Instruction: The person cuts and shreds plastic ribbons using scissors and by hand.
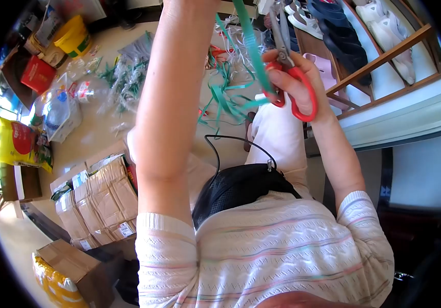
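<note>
My right hand (293,86) is closed round the red handles of a pair of scissors (281,40), whose metal blades point up toward the top edge. A green strap (251,43) hangs down from the top edge and passes beside the scissors' handles. Below it, loose green strips (223,95) lie tangled on the floor. My left forearm (172,97) reaches up past the top edge, and the hand itself is out of view. A black bag (243,192) rests at my waist.
A wooden shoe rack (379,66) with shoes stands at the right. Clear plastic bottles (91,88), a yellow bucket (73,37) and a red box (38,74) are at the upper left. Taped cardboard (102,200) lies at the lower left, above a brown box (69,259).
</note>
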{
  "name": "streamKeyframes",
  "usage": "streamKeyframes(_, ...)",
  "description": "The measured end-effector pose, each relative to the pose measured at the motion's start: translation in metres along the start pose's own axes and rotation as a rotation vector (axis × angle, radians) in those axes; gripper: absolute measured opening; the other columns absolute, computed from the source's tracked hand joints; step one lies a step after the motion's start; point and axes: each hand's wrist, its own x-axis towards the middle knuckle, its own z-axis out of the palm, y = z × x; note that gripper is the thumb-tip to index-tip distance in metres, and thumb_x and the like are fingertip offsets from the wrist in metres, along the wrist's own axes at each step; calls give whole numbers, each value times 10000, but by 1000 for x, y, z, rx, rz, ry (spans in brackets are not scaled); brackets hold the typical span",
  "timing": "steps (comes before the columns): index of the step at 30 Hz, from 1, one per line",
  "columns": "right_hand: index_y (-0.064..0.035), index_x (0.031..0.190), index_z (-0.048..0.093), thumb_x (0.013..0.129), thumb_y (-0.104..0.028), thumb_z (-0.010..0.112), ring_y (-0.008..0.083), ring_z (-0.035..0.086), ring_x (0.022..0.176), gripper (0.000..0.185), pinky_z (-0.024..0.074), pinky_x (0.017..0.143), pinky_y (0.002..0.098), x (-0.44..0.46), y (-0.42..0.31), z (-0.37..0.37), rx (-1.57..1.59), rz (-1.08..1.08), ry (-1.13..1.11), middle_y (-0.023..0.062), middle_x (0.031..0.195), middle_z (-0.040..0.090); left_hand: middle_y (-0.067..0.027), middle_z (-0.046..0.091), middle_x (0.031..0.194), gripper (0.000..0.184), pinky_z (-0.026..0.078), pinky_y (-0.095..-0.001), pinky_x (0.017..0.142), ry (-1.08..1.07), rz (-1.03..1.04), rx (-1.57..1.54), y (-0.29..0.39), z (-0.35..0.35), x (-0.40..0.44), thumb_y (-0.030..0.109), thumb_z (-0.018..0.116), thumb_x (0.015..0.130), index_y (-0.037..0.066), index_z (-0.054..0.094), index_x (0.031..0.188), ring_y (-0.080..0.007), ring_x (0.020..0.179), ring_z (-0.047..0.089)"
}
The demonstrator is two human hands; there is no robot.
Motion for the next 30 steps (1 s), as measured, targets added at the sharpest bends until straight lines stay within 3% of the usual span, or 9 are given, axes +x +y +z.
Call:
streamKeyframes(6, -14, 1046, 541, 826, -199, 601, 66, 438, 466, 294, 332, 446, 192, 4, -29, 0, 194, 17, -72, 4, 590, 490, -219, 523, 997, 287, 502, -311, 581, 198, 56, 145, -1, -20, -22, 28, 374, 899, 61, 313, 1178, -286, 825, 585)
streamKeyframes(7, -17, 1046, 543, 838, -204, 584, 62, 430, 467, 282, 324, 447, 191, 7, -32, -6, 195, -4, -71, -1, 584, 483, -234, 516, 1057, 459, 520, -341, 674, 168, 32, 136, 0, -21, -32, 49, 403, 894, 88, 216, 1312, -327, 917, 580)
streamKeyframes(10, -31, 1008, 529, 869, -198, 522, 60, 385, 460, 217, 301, 431, 191, 31, -43, -40, 257, -97, -25, -21, 574, 440, -164, 582, 966, 458, 483, -318, 654, -184, 126, 1469, 4, -37, -78, 70, 526, 822, 38, 364, 1249, -250, 807, 597)
streamKeyframes(12, -40, 897, 510, 859, -165, 514, 97, 343, 385, 131, 298, 354, 209, 49, -56, -55, 446, -104, 66, -18, 563, 408, -153, 563, 1044, 462, 455, -325, 716, -105, -202, 256, -23, -31, -117, 160, 520, 853, 55, 348, 1268, -235, 926, 560)
streamKeyframes(16, -90, 766, 481, 855, -163, 534, 55, 320, 382, 127, 261, 357, 195, 83, -79, -69, 306, -182, 279, -54, 476, 321, -102, 573, 1060, 431, 429, -294, 797, -346, -797, 475, -57, -40, -196, 185, 667, 767, 29, 526, 1143, -162, 945, 541)
streamKeyframes(19, -91, 763, 485, 853, -170, 534, 54, 330, 382, 130, 261, 352, 192, 107, -92, -97, 285, -283, 206, -53, 482, 338, -14, 562, 703, 215, 432, -231, 572, -418, -1145, 713, -59, -73, -213, 103, 661, 760, 34, 638, 963, -90, 621, 509)
streamKeyframes(21, -104, 735, 479, 850, -188, 533, 54, 336, 381, 152, 259, 347, 189, 125, -97, -124, 437, -240, 149, -54, 484, 353, -12, 548, 655, 184, 411, -222, 502, -274, -1127, 769, -43, -101, -220, 87, 624, 781, 23, 632, 952, -87, 546, 487)
streamKeyframes(24, -114, 760, 462, 817, -177, 580, 51, 358, 399, 145, 260, 341, 181, 121, -119, -94, 114, -412, 410, -47, 522, 374, -44, 589, 716, 114, 456, -233, 551, 88, -802, 959, 3, -149, -212, 28, 571, 781, 25, 631, 878, -115, 595, 535)
streamKeyframes(30, -127, 829, 449, 768, -157, 636, 58, 303, 369, 198, 217, 326, 220, 144, -165, -117, -166, -383, 624, -46, 510, 342, -77, 558, 766, 136, 435, -275, 548, 578, -136, 482, 108, -247, -209, 13, 470, 831, 41, 552, 936, -161, 629, 520)
